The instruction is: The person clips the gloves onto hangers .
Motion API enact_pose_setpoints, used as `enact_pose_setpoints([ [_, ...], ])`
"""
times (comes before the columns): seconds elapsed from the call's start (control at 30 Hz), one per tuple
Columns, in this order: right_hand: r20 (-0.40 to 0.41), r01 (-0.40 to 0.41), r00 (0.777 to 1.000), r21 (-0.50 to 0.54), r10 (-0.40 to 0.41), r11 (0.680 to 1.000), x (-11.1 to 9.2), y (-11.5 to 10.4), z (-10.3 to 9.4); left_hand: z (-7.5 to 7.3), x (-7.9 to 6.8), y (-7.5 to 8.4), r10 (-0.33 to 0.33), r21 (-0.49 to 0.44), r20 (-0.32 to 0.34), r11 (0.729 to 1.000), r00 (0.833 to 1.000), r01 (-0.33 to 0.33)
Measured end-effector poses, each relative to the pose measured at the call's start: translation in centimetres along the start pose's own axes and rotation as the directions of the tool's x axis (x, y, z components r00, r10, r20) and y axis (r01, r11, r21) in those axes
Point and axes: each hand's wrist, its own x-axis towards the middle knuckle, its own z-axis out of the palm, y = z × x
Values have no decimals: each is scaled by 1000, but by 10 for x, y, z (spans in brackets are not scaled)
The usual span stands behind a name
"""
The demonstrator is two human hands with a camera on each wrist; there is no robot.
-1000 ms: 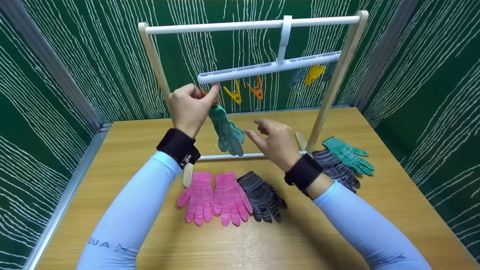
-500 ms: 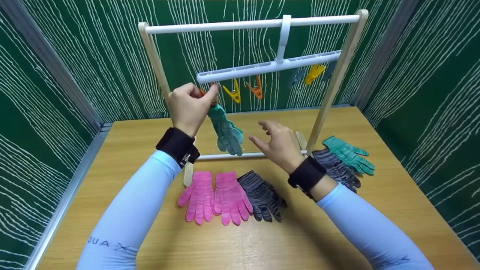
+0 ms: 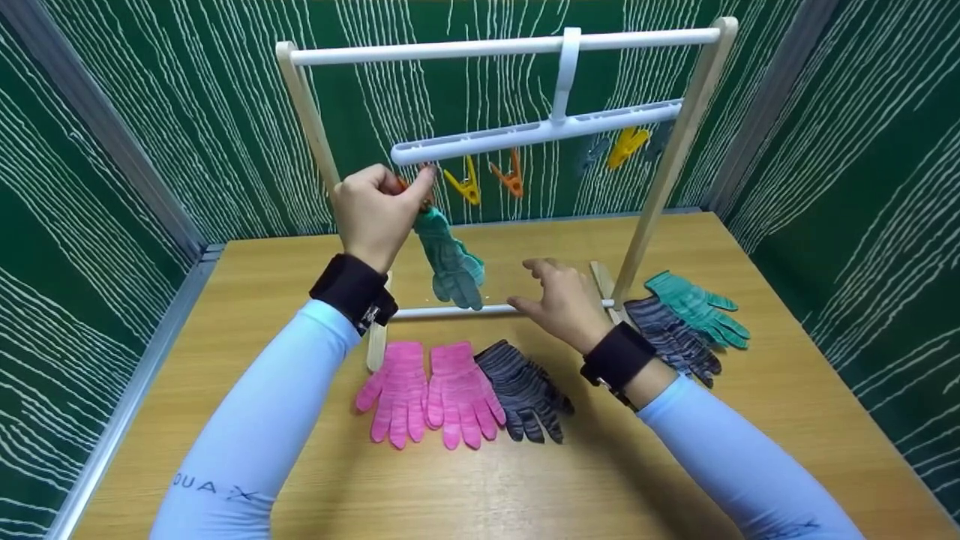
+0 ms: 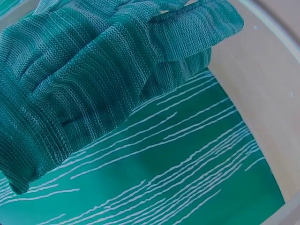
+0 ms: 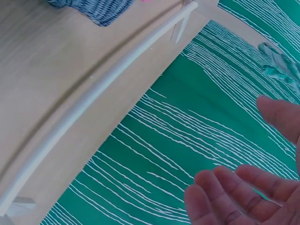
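My left hand [image 3: 379,214] pinches an orange clothespin [image 3: 427,196] under the left end of the white hanger bar [image 3: 480,145]. From that clothespin hangs a green knit glove [image 3: 450,262], fingers downward; its striped fabric fills the top of the left wrist view [image 4: 93,70]. To the right of the glove and apart from it, my right hand [image 3: 562,304] is in the air with relaxed fingers and holds nothing. In the right wrist view its fingers [image 5: 234,192] are spread from the thumb, and the hanging glove is small at the right edge.
Yellow [image 3: 465,182] and orange clothespins [image 3: 510,176] hang beside; another yellow one [image 3: 628,148] hangs farther right. Two pink gloves [image 3: 431,394] and a dark striped glove [image 3: 525,390] lie in front of the rack [image 3: 660,172]. Another dark glove [image 3: 675,339] and a green glove [image 3: 701,307] lie right.
My right hand has drawn back from the hanging glove, to the right and slightly down, its fingers loosening. The left hand keeps its pinch on the clothespin, almost unmoved.
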Motion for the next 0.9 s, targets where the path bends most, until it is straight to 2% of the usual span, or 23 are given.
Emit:
enact_pose_setpoints([
  [0.4, 134, -53, 989, -48, 59, 997, -7, 14, 12, -1, 0, -1, 26, 13, -12, 1000, 1000, -26],
  [0.6, 187, -67, 979, -69, 79, 995, -10, 19, 19, -2, 0, -2, 7, 13, -3, 1000, 1000, -7],
  [0.73, 237, -98, 965, -51, 108, 994, -12, 22, 25, -2, 0, -2, 9, 12, -4, 1000, 1000, -9],
  [0.9, 281, -88, 956, -18, 90, 996, -16, 27, 32, -2, 0, -2, 10, 16, -4, 1000, 1000, -10],
])
